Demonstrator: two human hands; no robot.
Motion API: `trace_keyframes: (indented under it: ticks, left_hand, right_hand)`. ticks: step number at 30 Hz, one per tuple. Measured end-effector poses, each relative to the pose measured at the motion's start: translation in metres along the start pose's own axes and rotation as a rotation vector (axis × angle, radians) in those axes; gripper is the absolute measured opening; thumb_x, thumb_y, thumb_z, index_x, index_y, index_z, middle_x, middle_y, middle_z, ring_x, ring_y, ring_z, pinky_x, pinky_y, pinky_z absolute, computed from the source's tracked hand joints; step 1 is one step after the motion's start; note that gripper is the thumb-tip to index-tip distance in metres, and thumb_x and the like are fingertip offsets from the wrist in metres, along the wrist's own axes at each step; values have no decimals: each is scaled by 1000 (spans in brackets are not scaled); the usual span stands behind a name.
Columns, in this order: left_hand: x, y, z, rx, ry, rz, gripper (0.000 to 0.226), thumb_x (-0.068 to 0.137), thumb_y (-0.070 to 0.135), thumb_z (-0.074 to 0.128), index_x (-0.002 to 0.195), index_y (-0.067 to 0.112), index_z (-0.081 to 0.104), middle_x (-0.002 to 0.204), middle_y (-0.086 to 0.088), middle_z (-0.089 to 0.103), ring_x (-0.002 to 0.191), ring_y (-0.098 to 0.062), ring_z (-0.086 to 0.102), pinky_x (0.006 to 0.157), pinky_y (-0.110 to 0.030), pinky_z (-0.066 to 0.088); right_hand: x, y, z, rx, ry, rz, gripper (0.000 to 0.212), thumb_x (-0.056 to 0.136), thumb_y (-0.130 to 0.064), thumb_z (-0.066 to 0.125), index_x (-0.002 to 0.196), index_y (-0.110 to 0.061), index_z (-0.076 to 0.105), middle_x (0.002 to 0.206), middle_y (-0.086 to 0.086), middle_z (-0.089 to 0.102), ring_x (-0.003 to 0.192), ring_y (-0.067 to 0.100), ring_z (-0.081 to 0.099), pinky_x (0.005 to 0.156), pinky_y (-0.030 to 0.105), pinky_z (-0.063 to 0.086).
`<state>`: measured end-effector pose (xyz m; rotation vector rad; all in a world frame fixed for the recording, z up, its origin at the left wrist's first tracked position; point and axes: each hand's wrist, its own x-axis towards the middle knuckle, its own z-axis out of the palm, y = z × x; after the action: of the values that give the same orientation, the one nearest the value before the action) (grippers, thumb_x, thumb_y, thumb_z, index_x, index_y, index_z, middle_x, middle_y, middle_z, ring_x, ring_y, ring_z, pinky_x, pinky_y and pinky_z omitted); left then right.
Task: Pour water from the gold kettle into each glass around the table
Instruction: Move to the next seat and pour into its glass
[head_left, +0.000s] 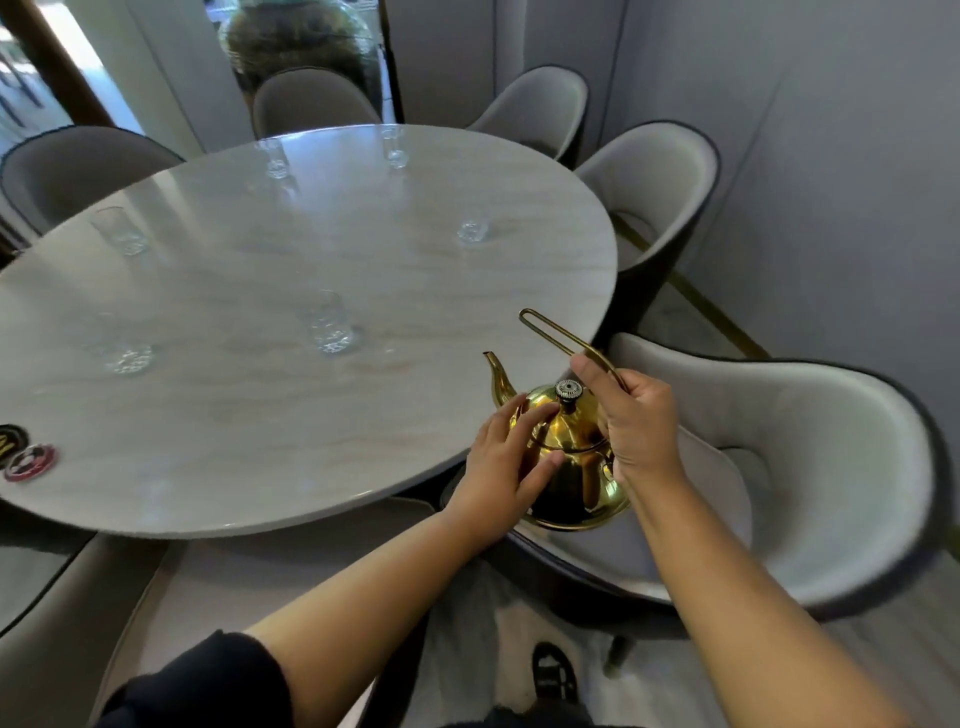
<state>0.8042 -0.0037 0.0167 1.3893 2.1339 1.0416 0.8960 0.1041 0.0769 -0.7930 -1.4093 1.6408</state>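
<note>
The gold kettle (571, 467) is at the table's near right edge, over a grey chair seat, spout pointing left toward the table. My right hand (636, 421) is closed around its thin wire handle, which sticks up and to the left. My left hand (506, 462) rests flat against the kettle's left side and lid, fingers spread. Several clear glasses stand around the round marble table (260, 415): one near the middle (327, 325), one at the left (124, 353), one at the right (472, 228), and others at the far edge (395, 148).
Grey upholstered chairs ring the table, one directly under the kettle (831, 467) and others at the far side (649, 197). A small red and black object (28, 460) lies at the table's left edge. A wall stands close on the right.
</note>
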Motion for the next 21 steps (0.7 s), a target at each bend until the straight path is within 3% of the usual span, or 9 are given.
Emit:
trace_keyframes:
  ticks: [3, 11, 21]
  left_hand:
    - [0, 17, 20, 0, -60, 38, 49, 92, 51, 45, 137, 49, 26, 154, 9, 15, 142, -17, 13, 114, -49, 22]
    - [31, 69, 89, -24, -138, 105, 46, 93, 50, 43, 136, 50, 26, 153, 16, 13, 141, -12, 9, 115, -50, 20]
    - [113, 158, 212, -74, 68, 90, 40, 93, 50, 42, 133, 45, 34, 150, 10, 22, 140, -12, 14, 115, -44, 17]
  right_hand:
    - [-9, -4, -30, -39, 50, -21, 51, 82, -23, 73, 39, -23, 46, 36, -11, 41, 35, 3, 37, 43, 15, 36]
    - [3, -17, -119, -46, 177, -23, 49, 83, -26, 72, 45, -18, 42, 38, -11, 41, 37, 4, 38, 46, 19, 39]
    - [80, -46, -257, -110, 80, -75, 44, 84, -26, 71, 42, -26, 57, 43, -9, 53, 46, 6, 52, 55, 28, 45]
